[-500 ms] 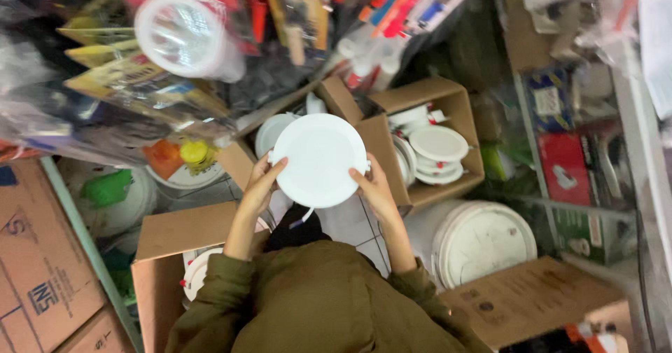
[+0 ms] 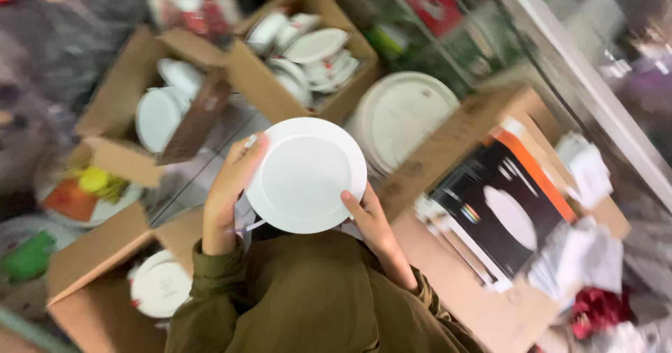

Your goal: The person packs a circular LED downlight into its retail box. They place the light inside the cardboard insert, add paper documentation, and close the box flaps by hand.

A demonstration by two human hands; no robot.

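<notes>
Seen from above, a person in an olive-green jacket (image 2: 315, 304) stands among open cardboard boxes, and a round white disc (image 2: 306, 175) held at the centre serves as the landmark. The biggest thing near it is a long cardboard box (image 2: 490, 304) to its right, holding flat black-and-orange cartons (image 2: 504, 206). Just above and right of the disc sits a large white tub lid (image 2: 399, 118). Above the disc, a box (image 2: 308, 45) is filled with stacked white discs; up and to its left, another box (image 2: 161, 101) holds more. Below left, a box (image 2: 98, 276) shows one white disc inside. The left hand (image 2: 227, 192) grips the disc's left edge, fingers curled over the rim. The right hand (image 2: 371, 220) holds the lower right edge, thumb pressed on the face.
</notes>
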